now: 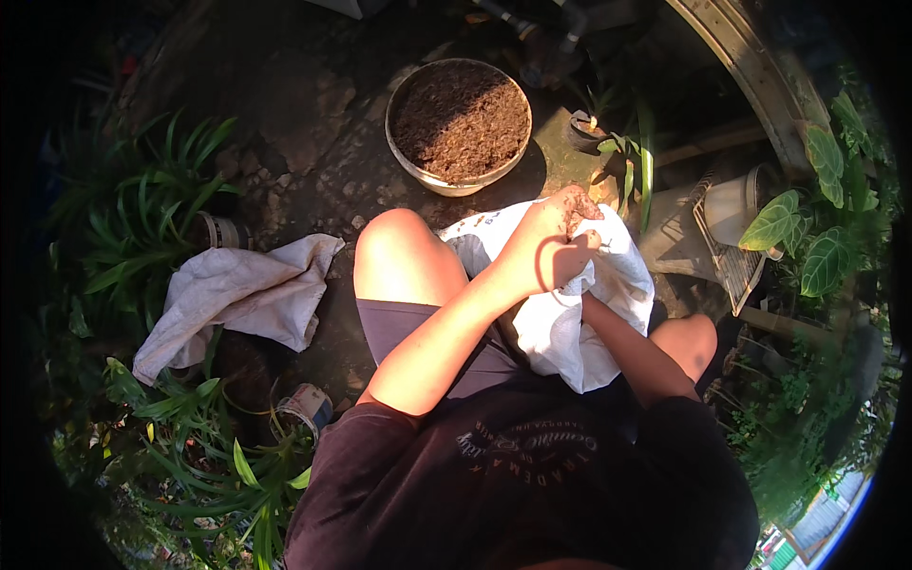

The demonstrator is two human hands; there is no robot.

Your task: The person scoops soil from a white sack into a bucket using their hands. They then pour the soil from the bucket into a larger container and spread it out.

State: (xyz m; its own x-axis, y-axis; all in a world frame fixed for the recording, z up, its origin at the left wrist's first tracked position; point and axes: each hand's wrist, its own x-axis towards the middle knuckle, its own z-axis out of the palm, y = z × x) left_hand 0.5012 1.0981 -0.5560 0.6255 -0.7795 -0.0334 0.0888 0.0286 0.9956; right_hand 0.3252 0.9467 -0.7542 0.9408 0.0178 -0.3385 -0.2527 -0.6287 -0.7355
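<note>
My left hand [563,242] is over a white woven sack [620,278] lying across my lap, its fingers bent and smeared with dark soil. Whether it grips the sack or some soil cannot be told. My right forearm reaches in from the right, and the right hand is hidden behind the sack's folds and my left hand. Beyond my knees stands a round, pale-rimmed tub [456,189] filled with brown, crumbly soil or potting mix [459,121], partly in shade.
An off-white crumpled sack [242,292] lies on the left, near strap-leaved plants [157,192] and a printed container [306,406]. At the right are a small potted plant [588,132], a wire rack [727,256], a pale bucket [730,206] and broad-leaved plants [826,260].
</note>
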